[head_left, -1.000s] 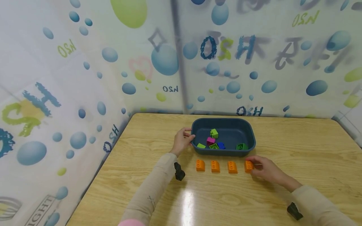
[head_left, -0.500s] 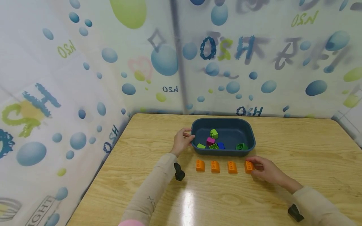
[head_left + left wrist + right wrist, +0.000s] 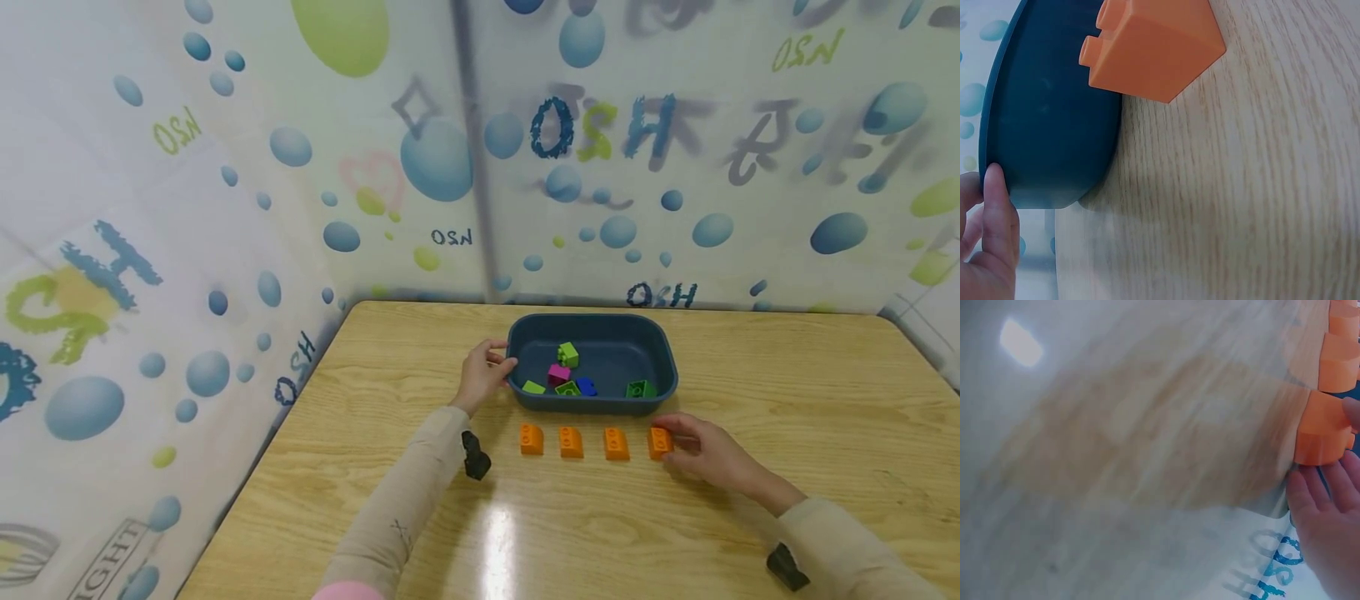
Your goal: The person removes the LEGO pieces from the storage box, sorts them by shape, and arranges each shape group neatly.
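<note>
Four-sided and dark blue, a plastic bin (image 3: 592, 405) stands on the table with several toy building bricks inside. At its left end my left hand (image 3: 482, 373) holds the rim between thumb and fingers; the left wrist view shows the thumb (image 3: 999, 200) against the bin's wall (image 3: 1054, 119). Several orange building bricks sit in a row before the bin, studs up. My right hand (image 3: 703, 450) grips the rightmost orange brick (image 3: 660, 442), thumb on the near side and index finger on the far side. In the right wrist view, fingers lie beside that brick (image 3: 1321, 434).
Left of the held brick stand others: a left orange brick (image 3: 531, 439), a second (image 3: 571, 442) and a third (image 3: 617, 444). Inside the bin lie a magenta brick (image 3: 558, 375), a blue brick (image 3: 587, 387) and green ones. A printed curtain (image 3: 600, 208) hangs behind the wooden table (image 3: 810, 392).
The right wrist and sleeve have shifted very slightly to the right, while the fingers stay at the rightmost orange brick. The left hand, bin and bricks have not visibly moved.
</note>
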Demonstrator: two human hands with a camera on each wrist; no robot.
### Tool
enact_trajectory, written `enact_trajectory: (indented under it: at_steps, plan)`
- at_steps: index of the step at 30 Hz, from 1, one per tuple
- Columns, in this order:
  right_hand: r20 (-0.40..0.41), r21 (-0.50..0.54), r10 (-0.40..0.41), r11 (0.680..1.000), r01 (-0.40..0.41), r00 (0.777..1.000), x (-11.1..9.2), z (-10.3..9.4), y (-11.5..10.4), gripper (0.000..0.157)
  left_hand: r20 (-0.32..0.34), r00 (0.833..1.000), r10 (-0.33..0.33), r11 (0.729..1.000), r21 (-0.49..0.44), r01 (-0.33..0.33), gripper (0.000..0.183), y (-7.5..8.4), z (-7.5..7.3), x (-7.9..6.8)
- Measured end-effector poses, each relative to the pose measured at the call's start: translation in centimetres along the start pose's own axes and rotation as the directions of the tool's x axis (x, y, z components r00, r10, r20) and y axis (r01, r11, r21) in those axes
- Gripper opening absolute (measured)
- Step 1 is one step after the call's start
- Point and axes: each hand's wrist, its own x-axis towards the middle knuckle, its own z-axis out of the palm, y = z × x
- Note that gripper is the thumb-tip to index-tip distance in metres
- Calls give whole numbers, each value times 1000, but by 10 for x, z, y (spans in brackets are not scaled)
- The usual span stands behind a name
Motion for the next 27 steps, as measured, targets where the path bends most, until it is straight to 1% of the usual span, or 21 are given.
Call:
enact_trajectory:
  at_steps: [3,6,13,16,20,23,27]
  plan:
    - [-1,-10,42,999,-42,999,0,-5,-4,46,5,1000,1,1000,-3,-1,35,0,0,0]
    - [-14,-9,74,997,-74,997,1,-11,-10,44,4,1000,1,1000,-9,-1,35,-1,0,0]
    - [-57,-43,26,999,-29,998,9,-24,-21,33,4,1000,-3,1000,-12,3,35,-1,-1,0]
    - [-79,-65,14,998,-20,997,16,-28,-27,30,3,1000,-5,1000,-13,5,35,-1,-1,0]
    - [-108,-108,-23,994,11,994,28,-33,-35,25,5,1000,3,1000,-13,-3,35,-1,-1,0]
    - [-107,-132,-28,991,14,994,38,-36,-39,24,3,1000,4,1000,-13,-4,35,0,-1,0]
    - [-77,-149,0,989,-11,997,53,-39,-42,25,-2,1000,-5,1000,-16,5,36,1,-1,-1]
